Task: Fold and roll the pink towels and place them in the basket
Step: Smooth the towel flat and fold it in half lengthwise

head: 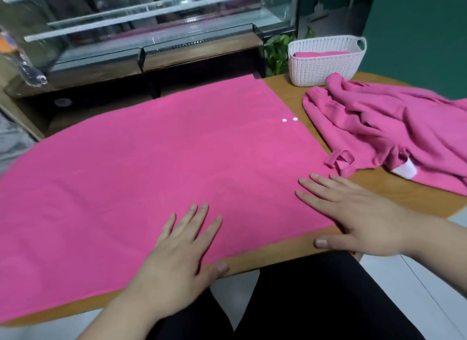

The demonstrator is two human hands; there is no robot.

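Observation:
A pink towel [156, 162] lies spread flat over most of the wooden table [285, 94]. My left hand [182, 248] rests flat on the towel's near edge, fingers straight and spread. My right hand [353, 213] presses flat on the towel's near right corner, its thumb on the bare table edge. A loop tab [340, 160] sticks out at that corner. A heap of crumpled pink towels [394, 127] lies to the right. At the back right stands a white woven basket [326, 64] with a rolled pink towel [318, 54] inside.
A glass display case [151, 23] with shelves stands behind the table. A green plant [278, 51] grows left of the basket, and a green wall [417, 23] is behind it. My dark-clothed legs [303, 301] are under the table's near edge.

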